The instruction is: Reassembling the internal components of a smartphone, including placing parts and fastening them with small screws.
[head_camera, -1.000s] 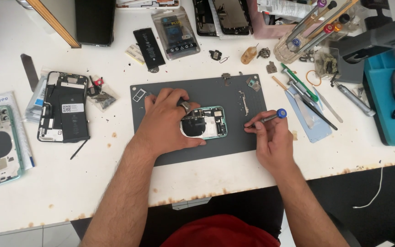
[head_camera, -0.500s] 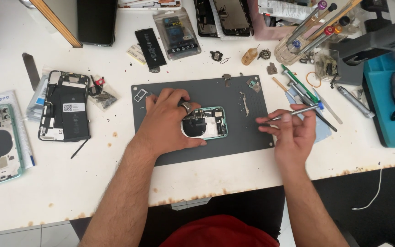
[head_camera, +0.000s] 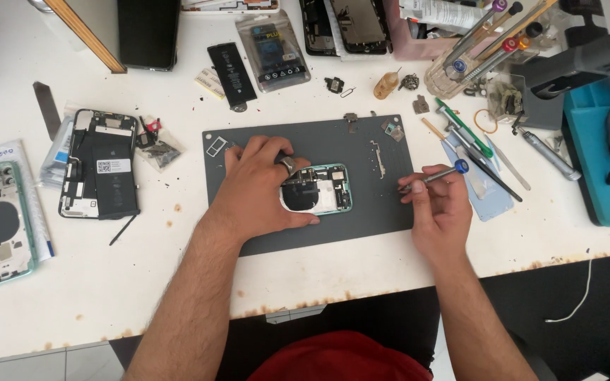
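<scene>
White bench [head_camera: 178,282], dark grey work mat [head_camera: 333,233]: opened phone under repair.
Left hand [head_camera: 259,190] fingers pressed over opened phone [head_camera: 319,190] at mat centre; right hand [head_camera: 443,208] fingers pinching screwdriver [head_camera: 435,176], just right of the phone.

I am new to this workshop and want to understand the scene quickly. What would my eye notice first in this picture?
First, the two hands on the dark mat at the table's middle: the left hand presses on an opened phone, and the right hand holds a screwdriver just right of it. Next, another opened phone lies at the left, and a jar of tools stands at the upper right.
</scene>
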